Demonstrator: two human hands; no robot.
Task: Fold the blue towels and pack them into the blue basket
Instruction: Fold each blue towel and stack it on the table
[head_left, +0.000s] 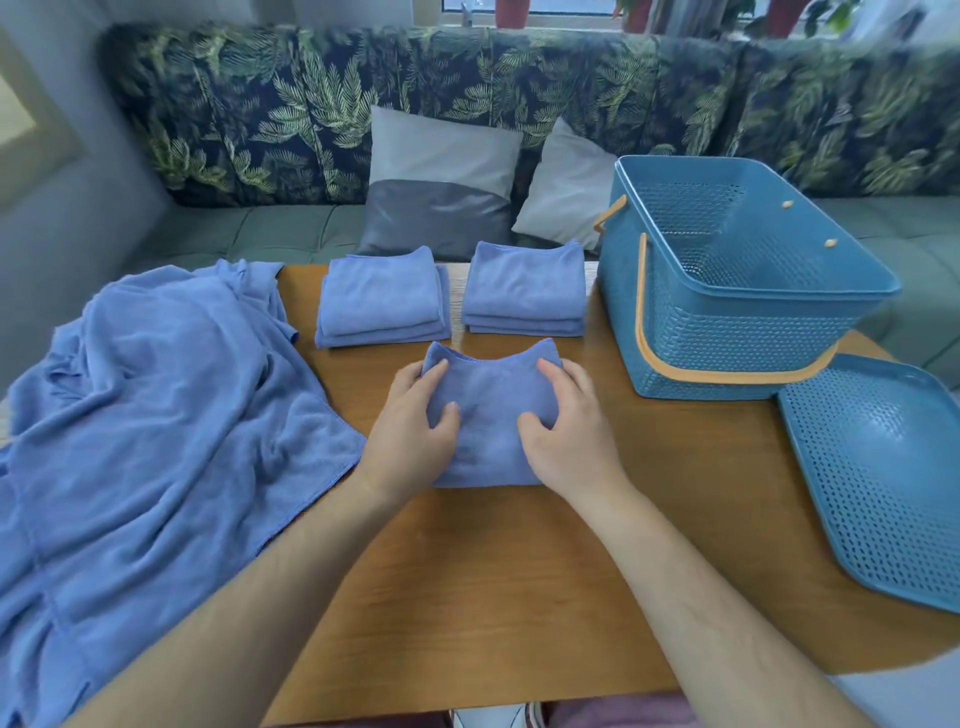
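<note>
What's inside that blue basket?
In the blue basket only bare perforated walls and far floor show; no towels inside. Its near wall hides the floor closest to the person. The left hand and right hand hold a folded towel on the table.

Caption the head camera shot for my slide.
Left hand and right hand hold a folded towel; blue basket sits open.

Soft daylight, faint shadows, wide-angle bending and blur at edges

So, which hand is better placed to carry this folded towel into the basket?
Right. The right hand holds the folded towel, and the blue basket stands open on that side; the left hand would have to cross over.
</note>
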